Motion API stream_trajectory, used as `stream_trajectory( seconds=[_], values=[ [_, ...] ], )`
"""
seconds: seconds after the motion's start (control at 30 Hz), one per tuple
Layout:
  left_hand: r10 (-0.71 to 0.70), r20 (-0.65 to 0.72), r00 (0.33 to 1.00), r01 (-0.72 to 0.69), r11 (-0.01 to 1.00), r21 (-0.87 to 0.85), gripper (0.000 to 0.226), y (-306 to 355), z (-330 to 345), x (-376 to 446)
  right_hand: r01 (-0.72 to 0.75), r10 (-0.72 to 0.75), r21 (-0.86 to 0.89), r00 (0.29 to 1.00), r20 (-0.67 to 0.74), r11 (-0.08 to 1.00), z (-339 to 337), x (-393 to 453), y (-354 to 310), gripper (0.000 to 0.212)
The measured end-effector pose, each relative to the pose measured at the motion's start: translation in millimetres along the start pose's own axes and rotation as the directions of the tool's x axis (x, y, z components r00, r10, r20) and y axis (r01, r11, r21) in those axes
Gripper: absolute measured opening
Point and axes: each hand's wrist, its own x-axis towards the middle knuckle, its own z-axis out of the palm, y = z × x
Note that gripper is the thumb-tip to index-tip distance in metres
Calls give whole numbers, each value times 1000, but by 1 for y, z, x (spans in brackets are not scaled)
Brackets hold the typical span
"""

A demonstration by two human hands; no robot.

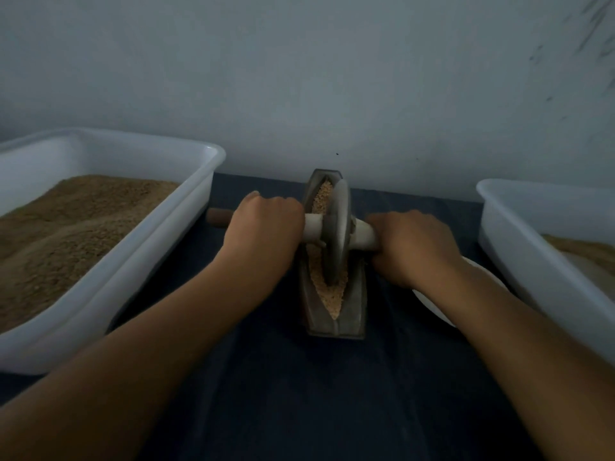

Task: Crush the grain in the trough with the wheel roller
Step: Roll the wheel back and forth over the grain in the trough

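Both hands grip the axle handle of the wheel roller: the left hand (266, 224) is curled over the handle on the left side of the wheel, the right hand (412, 244) is curled over it on the right side, knuckles up. Both forearms reach in from the near edge across a dark blue cloth (283, 394) that covers the table.

Between the hands the wheel roller (337, 231), a grey metal disc on a pale crossbar, stands upright on edge in the trough (356, 314), a narrow, dark, boat-shaped metal vessel that runs away from the person. The grain (327, 291), pale and coarse, lies in the groove on both sides of the disc, near and far. The disc's lower rim sits in the grain about midway along the trough.

Under the right wrist, part of a white dish (432, 304) shows. Left of the left hand, the brown end of the handle (218, 217) sticks out.

On the left stands a white plastic tub (109, 294) heaped with brown meal (66, 227). On the right, another white tub (519, 241) holds a lower layer of similar brown material. Behind everything rises a plain pale wall (299, 78).
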Motion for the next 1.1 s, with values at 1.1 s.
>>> stream_trajectory(
  seconds=[1.1],
  values=[
    [-39,98,994,52,990,-131,18,-19,22,81,-62,70,-106,995,66,992,15,86,8,29]
  ],
)
